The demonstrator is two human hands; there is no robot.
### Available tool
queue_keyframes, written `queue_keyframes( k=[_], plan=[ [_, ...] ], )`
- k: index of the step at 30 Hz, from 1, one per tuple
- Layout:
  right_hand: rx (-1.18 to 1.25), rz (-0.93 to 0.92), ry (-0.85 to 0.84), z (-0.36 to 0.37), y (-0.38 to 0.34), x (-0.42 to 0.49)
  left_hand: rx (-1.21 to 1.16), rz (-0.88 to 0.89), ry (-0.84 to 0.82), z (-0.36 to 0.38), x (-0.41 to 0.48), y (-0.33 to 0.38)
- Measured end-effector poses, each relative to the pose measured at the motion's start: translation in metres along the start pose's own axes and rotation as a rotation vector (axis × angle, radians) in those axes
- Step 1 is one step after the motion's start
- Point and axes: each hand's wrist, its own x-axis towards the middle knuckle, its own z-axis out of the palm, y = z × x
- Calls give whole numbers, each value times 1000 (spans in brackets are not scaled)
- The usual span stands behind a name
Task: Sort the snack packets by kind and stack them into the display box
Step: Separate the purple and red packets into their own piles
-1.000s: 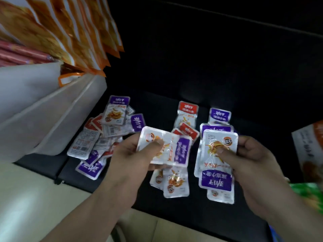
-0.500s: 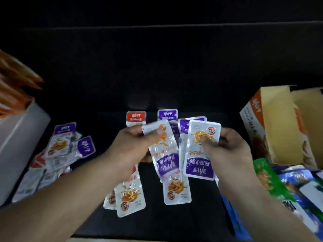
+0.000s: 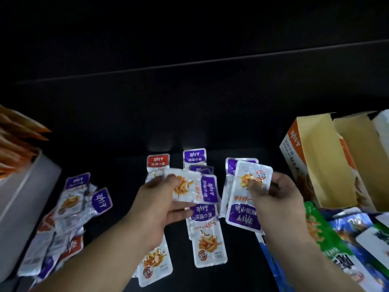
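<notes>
Left hand [image 3: 155, 207] fingers pinch one purple packet [image 3: 195, 188] by its edge; right hand [image 3: 282, 199] fingers grip a small purple stack [image 3: 244, 207]. Display box [image 3: 315, 165] stands open just right of the right fingers. Packets judged light, limp, slick: hold flat across the middle.

Left hand [image 3: 156, 204] pinches one purple-labelled packet [image 3: 194, 187] sideways; right hand [image 3: 277, 204] grips a purple-labelled stack [image 3: 247, 194] (labels inverted). Red-labelled packet [image 3: 157, 165] behind. Loose heap [image 3: 69, 216] left. Open orange display box [image 3: 328, 163] right.
</notes>
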Motion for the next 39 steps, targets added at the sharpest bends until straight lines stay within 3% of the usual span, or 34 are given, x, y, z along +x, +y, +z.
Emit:
queue_keyframes(
  k=[3, 6, 13, 18, 21, 23, 25, 27, 33, 39],
  plan=[
    [-7, -7, 8, 1, 5, 1, 10, 18, 82, 2, 9, -14],
    [17, -7, -1, -1, 6, 2, 91, 79, 46, 15, 18, -9],
    [93, 46, 2, -3, 7, 4, 420, 353, 135, 39, 50, -14],
    [98, 86, -8, 0, 3, 6, 838, 513, 253, 32, 57, -20],
    [136, 121, -39, 2, -1, 6, 891, 739, 323, 27, 49, -21],
    [161, 141, -78, 4, -5, 5, 816, 833, 187, 30, 33, -21],
    [177, 152, -110, 6, -8, 4, 650, 637, -101, 35, 16, -24],
    [187, 152, -132, 6, -11, 3, 457, 393, -237, 35, 7, -28],
    [154, 129, -76, -5, -12, 4, 273, 329, -152, 25, 12, -30],
    [88, 65, -159, -5, -17, 1, 179, 297, -162, 13, 10, -32]
  ],
)
